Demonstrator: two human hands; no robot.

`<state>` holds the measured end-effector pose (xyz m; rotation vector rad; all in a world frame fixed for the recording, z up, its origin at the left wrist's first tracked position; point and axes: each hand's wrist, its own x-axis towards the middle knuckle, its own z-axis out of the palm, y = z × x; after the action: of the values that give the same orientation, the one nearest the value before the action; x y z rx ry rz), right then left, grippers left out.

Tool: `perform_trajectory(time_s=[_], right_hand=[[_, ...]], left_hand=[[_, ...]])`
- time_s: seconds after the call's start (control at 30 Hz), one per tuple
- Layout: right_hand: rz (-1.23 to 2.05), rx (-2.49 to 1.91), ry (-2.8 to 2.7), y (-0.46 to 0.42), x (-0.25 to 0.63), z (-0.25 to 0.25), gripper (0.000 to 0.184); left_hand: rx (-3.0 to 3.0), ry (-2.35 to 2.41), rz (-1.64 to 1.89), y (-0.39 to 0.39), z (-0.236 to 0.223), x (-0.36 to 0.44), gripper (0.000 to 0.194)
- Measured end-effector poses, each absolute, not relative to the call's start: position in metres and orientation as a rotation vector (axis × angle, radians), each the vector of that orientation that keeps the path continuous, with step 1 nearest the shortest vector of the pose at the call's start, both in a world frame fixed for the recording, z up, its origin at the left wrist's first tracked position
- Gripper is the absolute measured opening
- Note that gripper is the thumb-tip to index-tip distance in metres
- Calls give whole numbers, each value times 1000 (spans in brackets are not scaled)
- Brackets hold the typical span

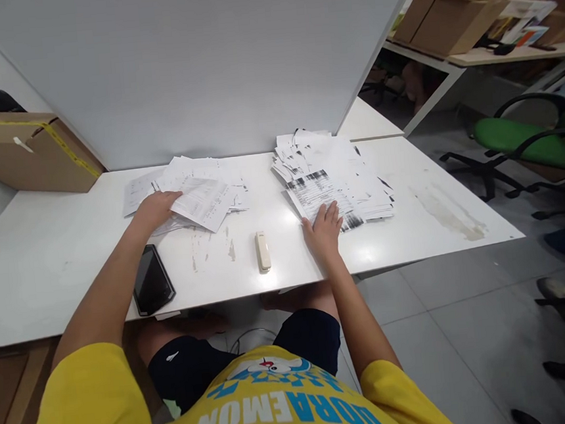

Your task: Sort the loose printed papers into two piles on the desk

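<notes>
Two heaps of printed paper lie on a white table point(44, 259). My left hand point(156, 208) rests on the left pile of sheets point(196, 193), fingers curled round the edge of the top sheet. My right hand point(324, 225) lies flat with fingers spread on the near edge of the right pile point(331, 175), whose top sheet carries dark printed bands. A small white stapler point(263, 250) lies between my two hands, near the table's front edge.
A black phone point(152, 287) lies by my left forearm at the front edge. A taped cardboard box point(25, 152) stands at the back left. A white partition point(200, 67) closes the back. A green chair point(528, 141) and a shelf of boxes point(467, 4) stand to the right.
</notes>
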<state>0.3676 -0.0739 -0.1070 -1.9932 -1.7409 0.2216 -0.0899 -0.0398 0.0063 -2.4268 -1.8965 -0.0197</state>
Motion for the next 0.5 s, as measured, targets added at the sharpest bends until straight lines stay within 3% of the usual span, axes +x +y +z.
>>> perform_trajectory(time_s=[0.17, 0.3, 0.4, 0.5], right_hand=[[178, -2016, -1683, -38, 365, -102, 79], [190, -1974, -1632, 4, 375, -78, 74], [176, -1817, -1589, 15, 372, -50, 70], [318, -1485, -1428, -17, 345, -31, 66]], left_hand=[[-2340, -2021, -103, -46, 8, -83, 40], [-2020, -2273, -484, -56, 14, -68, 46], [-1734, -2395, -664, -77, 33, -59, 42], [-1623, -2428, -591, -118, 54, -48, 38]])
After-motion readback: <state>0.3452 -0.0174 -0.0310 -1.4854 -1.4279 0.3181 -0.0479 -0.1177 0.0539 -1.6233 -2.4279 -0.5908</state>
